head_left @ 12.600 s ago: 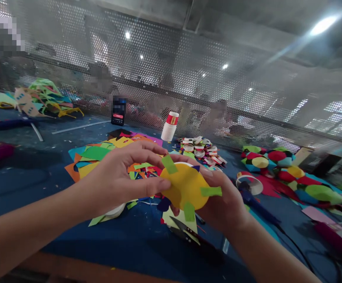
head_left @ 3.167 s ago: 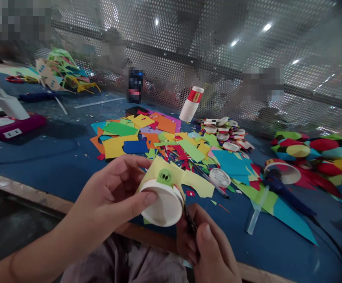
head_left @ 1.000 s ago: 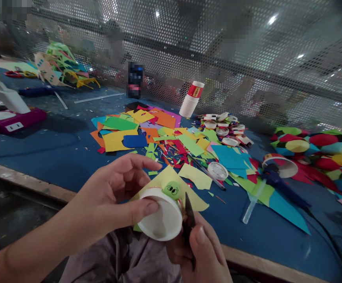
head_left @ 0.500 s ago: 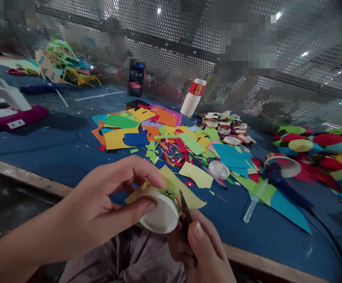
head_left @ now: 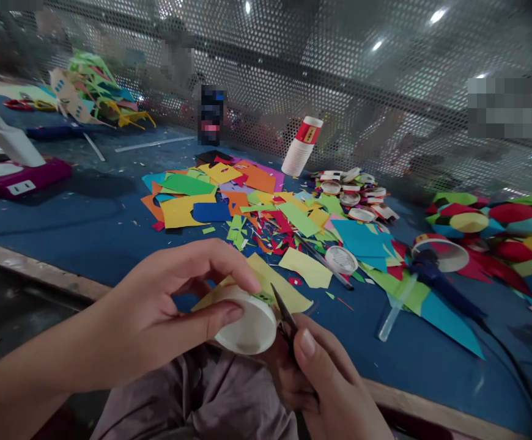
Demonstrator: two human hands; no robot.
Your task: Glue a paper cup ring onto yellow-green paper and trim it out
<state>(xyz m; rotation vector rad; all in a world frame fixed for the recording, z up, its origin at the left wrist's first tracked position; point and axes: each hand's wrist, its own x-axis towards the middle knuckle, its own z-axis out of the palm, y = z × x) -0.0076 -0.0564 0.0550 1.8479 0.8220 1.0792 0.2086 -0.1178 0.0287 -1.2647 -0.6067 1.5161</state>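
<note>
My left hand (head_left: 188, 305) grips a short white paper cup bottom (head_left: 250, 324) by its rim, with the thumb over the near edge. A green patch with dark marks shows on its far side. My right hand (head_left: 316, 360) is closed around dark scissors (head_left: 285, 313), whose pointed tip lies close beside the cup's right edge. The handles are mostly hidden by the fingers. Behind the cup, a pale yellow paper sheet (head_left: 288, 290) spreads out; whether my left fingers hold it too is hidden.
Coloured paper scraps (head_left: 188, 211) cover the blue table (head_left: 110, 244). Further back stand stacked paper cups (head_left: 298, 159) beside a pile of cut cup bottoms (head_left: 351, 198). On the right lies a blue glue gun (head_left: 449, 287) with its cord. A purple power strip (head_left: 32, 180) sits at left.
The scissors' tip has shifted slightly left and up along the cup bottom's edge. The cup bottom has tipped, showing more of its inside. The yellow sheet's corner has moved slightly left.
</note>
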